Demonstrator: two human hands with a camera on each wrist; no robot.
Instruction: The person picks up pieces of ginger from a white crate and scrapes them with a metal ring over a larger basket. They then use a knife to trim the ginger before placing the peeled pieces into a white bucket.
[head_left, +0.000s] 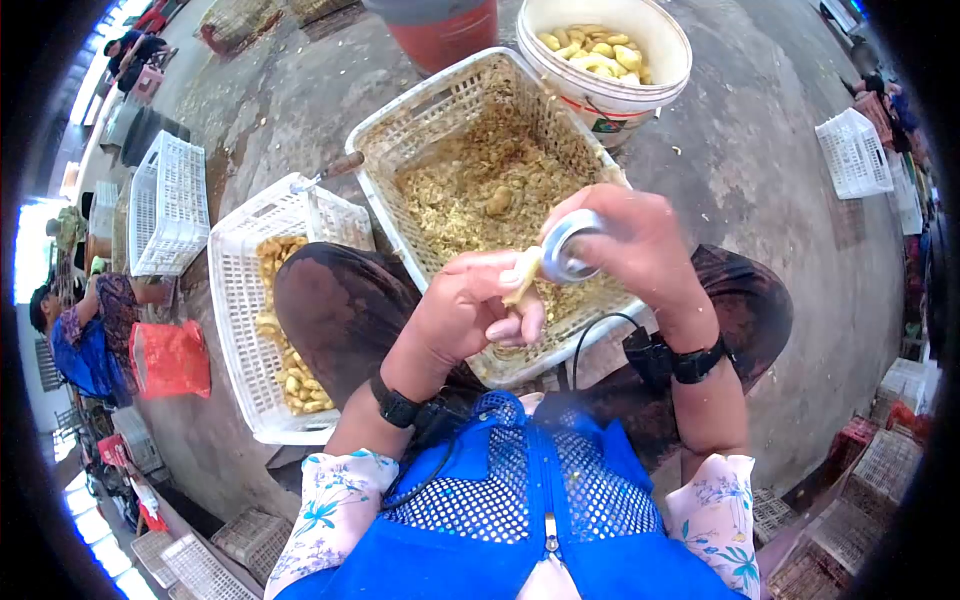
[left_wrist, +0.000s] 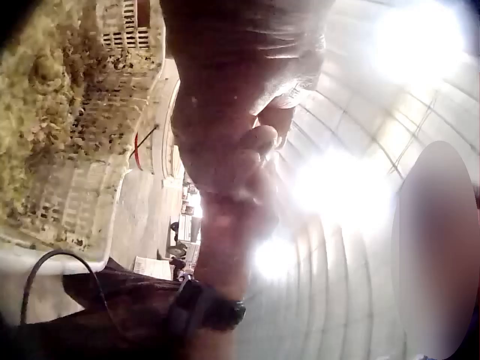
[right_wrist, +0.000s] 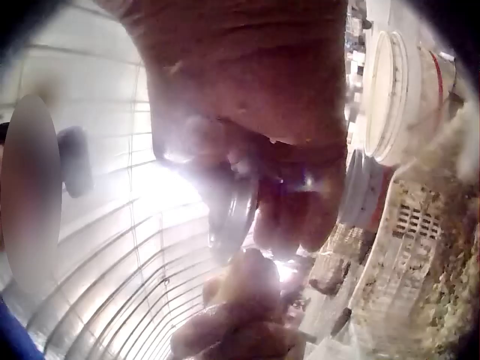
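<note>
In the head view the left hand [head_left: 465, 305] pinches a pale yellow root piece [head_left: 524, 278] between thumb and fingers. My right hand [head_left: 635, 240] curls round a shiny round metal tool [head_left: 572, 246], whose rim is against or very near the piece. In the right wrist view the metal ring [right_wrist: 234, 214] shows under the right hand [right_wrist: 247, 82], just above the piece [right_wrist: 251, 276]. Both hands are over a white basket [head_left: 385, 215] of peelings and scraps [head_left: 470, 190]. The left wrist view shows the left hand [left_wrist: 240, 97] dark, its held piece hidden.
A second white basket [head_left: 232, 330] of yellow pieces stands at the left, a knife [head_left: 335, 170] across its upper end. Beyond are a white bucket [head_left: 655, 95] of pale pieces and a red-and-grey bucket [head_left: 440, 35]. Another person [head_left: 85, 330] sits at far left.
</note>
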